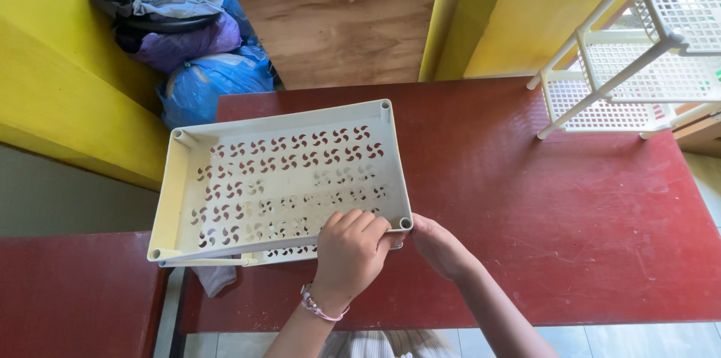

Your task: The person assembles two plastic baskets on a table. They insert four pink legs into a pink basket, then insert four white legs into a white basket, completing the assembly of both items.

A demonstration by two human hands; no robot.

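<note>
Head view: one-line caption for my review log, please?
Both hands, left hand and right hand, grip the near corner of a cream perforated tray on a red table.

No packages, labels, signs or screens in view

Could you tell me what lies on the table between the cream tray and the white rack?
Only bare red table separates the cream tray from the white rack, per the head view.

Bright, even daylight, soft shadows, sharp focus; edges perhaps slightly bowed by wide lens.
</note>
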